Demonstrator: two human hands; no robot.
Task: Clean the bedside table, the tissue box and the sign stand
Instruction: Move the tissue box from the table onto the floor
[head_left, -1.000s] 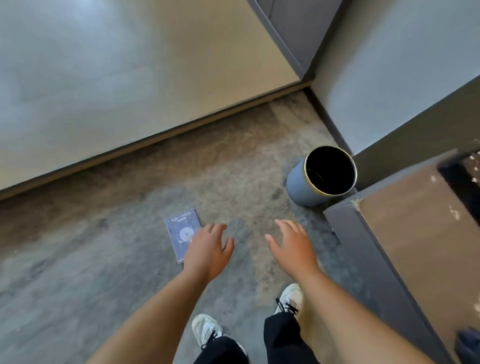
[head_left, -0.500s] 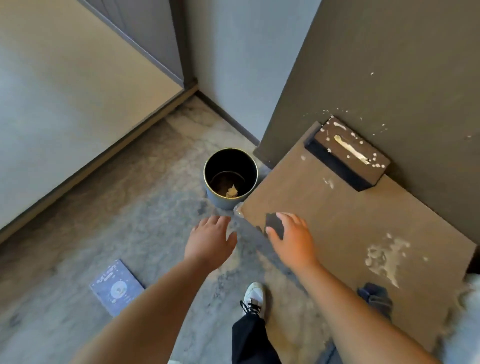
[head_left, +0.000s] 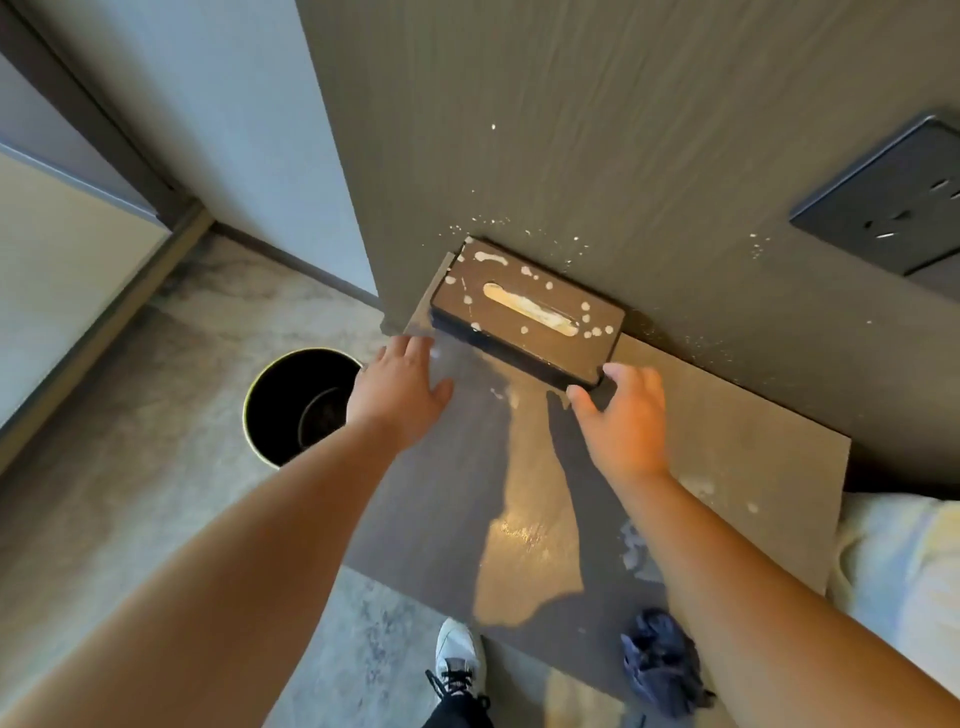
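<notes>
The dark tissue box (head_left: 527, 310), spattered with white spots, sits at the back left of the table (head_left: 727, 431), against the dark wall panel (head_left: 597, 130). Both hands reach toward it with fingers spread, holding nothing: the left hand (head_left: 397, 387) near its left end, the right hand (head_left: 623, 410) at its near right corner. A crumpled blue cloth (head_left: 657, 660) lies at the table's front edge. A round bin (head_left: 298, 402) stands on the floor left of the table.
</notes>
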